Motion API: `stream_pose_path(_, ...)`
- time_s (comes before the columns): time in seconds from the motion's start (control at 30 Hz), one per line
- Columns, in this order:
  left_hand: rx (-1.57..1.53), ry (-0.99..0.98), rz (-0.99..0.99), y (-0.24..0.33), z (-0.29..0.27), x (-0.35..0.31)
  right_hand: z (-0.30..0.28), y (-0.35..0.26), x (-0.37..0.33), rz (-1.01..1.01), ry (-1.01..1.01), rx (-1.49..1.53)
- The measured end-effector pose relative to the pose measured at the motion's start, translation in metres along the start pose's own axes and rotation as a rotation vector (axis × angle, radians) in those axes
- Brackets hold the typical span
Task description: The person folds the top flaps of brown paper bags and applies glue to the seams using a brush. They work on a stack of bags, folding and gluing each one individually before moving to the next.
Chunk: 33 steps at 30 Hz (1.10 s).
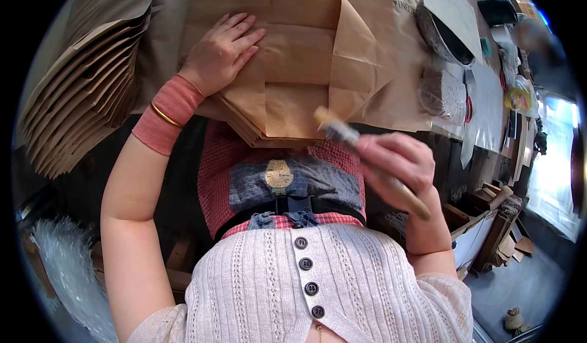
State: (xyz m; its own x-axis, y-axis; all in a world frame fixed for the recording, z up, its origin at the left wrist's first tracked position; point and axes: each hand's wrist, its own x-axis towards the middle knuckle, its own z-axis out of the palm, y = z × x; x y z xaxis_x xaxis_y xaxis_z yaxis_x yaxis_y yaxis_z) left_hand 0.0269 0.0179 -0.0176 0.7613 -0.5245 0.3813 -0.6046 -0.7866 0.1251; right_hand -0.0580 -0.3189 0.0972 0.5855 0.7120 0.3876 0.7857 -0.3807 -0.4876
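A brown paper bag lies in front of me with its end opened out into folded flaps, on top of several similar paper layers at the table's near edge. My left hand rests on its left side, fingers stretched out and slightly apart. My right hand is wrapped round the wooden handle of a brush. The brush is tilted, its pale bristle tip over or beside the bag's near right corner; whether it touches the paper I cannot tell. Brush and right hand are somewhat blurred.
At the left, a fanned stack of folded brown paper bags overhangs the table edge. A dark bowl and a plastic-wrapped container stand to the right. Clear plastic is heaped low at the left. Wooden boxes are low at the right.
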Motion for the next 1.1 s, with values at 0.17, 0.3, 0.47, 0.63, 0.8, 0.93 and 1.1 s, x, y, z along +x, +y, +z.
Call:
stream_pose_path(0.17,0.001,0.000,0.024,0.001,0.001,0.004,0.035,0.008,-0.013,0.020,-0.166,0.028)
stream_pose_path(0.3,-0.044,-0.008,0.020,0.002,-0.002,0.007,0.040,0.014,-0.002,0.020,-0.168,0.378)
stream_pose_path(0.47,-0.084,-0.027,-0.017,0.006,-0.014,0.007,-0.022,0.052,0.053,0.183,0.137,0.483)
stream_pose_path(0.63,-0.052,-0.009,0.000,0.010,-0.015,0.013,-0.009,0.129,0.092,0.713,0.245,0.574)
stream_pose_path(0.8,-0.092,-0.062,-0.026,0.008,-0.018,0.014,0.010,0.167,0.118,0.715,0.164,0.407)
stream_pose_path(0.93,-0.168,-0.005,-0.059,0.009,-0.021,0.014,0.012,0.170,0.135,0.639,0.289,0.498)
stream_pose_path(1.1,-0.229,0.071,-0.203,0.011,-0.018,0.007,0.045,0.109,0.158,0.578,0.303,0.783)
